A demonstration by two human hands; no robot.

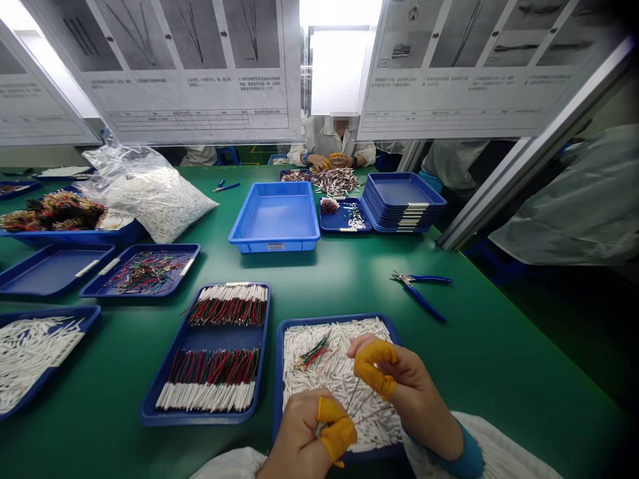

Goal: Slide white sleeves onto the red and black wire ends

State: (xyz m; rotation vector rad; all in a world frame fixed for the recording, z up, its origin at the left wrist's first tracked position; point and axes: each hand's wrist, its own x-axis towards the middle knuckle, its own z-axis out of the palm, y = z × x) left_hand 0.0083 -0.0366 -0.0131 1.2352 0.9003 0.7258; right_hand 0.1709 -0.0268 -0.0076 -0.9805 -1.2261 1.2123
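Both hands wear yellow finger covers and are over a blue tray full of white tubes. My left hand, at the tray's lower edge, is closed in a pinch on thin wires. My right hand, higher and to the right, pinches the upper ends of these wires, which spread between the two hands. A small bunch of red, green and black wires lies on the tubes, left of my right hand. The fingertips are partly hidden by the finger covers.
Left of the tubes, a tray holds two rows of white-ended wires. Cutters lie at the right. Beyond are a blue bin, stacked trays and a plastic bag. A person works across the table. Printed sheets hang overhead.
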